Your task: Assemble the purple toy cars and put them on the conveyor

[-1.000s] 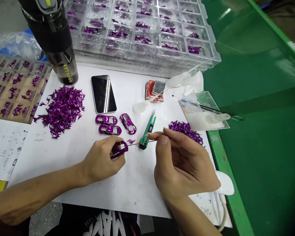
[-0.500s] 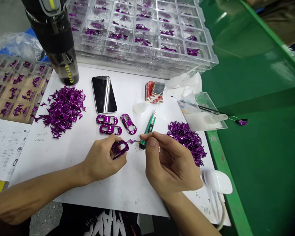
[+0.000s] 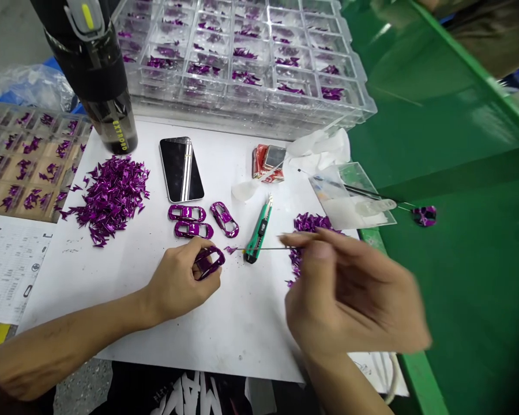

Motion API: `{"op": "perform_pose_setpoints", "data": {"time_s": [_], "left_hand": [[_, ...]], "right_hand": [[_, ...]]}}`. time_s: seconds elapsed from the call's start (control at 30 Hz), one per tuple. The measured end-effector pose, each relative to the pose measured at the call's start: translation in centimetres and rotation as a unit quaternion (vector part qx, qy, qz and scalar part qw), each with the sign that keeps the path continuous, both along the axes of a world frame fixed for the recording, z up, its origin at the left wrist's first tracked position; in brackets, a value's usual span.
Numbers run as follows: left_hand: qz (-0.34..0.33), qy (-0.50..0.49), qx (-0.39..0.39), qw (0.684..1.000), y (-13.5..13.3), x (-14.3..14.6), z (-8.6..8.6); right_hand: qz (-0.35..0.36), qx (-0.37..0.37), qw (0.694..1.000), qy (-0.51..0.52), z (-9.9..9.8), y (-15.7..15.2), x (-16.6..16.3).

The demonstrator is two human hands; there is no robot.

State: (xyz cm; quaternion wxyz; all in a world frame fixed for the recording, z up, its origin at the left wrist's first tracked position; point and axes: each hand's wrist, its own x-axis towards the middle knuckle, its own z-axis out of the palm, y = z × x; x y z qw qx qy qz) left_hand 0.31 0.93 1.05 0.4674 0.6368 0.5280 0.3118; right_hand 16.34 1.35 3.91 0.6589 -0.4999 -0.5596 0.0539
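Note:
My left hand (image 3: 179,282) is closed around a shiny purple toy-car shell (image 3: 209,262), held just above the white sheet (image 3: 155,323). My right hand (image 3: 350,294), blurred by motion, pinches a thin needle-like tool (image 3: 263,249) whose tip points left toward a small purple shard (image 3: 230,249) beside the shell. Three more purple car shells (image 3: 196,220) lie in front of my left hand. A green utility knife (image 3: 259,230) lies under the thin tool. A small pile of purple shards (image 3: 307,230) sits behind my right hand.
A larger purple shard pile (image 3: 110,196) lies at left, next to a phone (image 3: 181,168) and a black bottle (image 3: 97,75). Stacked clear compartment trays (image 3: 251,63) stand behind. A green conveyor (image 3: 458,230) runs along the right, carrying one purple piece (image 3: 424,215). More trays (image 3: 21,155) sit far left.
My right hand has pulled back to the right with the thin tool, after moving left toward the shell. The purple piece on the conveyor has come further into view. My left hand stays put.

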Motion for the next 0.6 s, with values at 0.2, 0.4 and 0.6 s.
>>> {"op": "perform_pose_setpoints", "data": {"time_s": [0.2,0.4,0.6], "left_hand": [[-0.001,-0.001,0.004,1.0,0.0,0.0,0.2],[-0.029,-0.017,0.074,0.997,-0.4,-0.1,0.4],[-0.031,-0.022,0.111,0.993,-0.9,-0.2,0.2]], "right_hand": [[-0.234,0.134,0.96,-0.072,2.5,4.0,7.2],[-0.347,0.025,0.93,-0.123,1.3,5.9,15.9],[-0.393,-0.044,0.901,-0.18,0.6,5.3,15.5]]}}
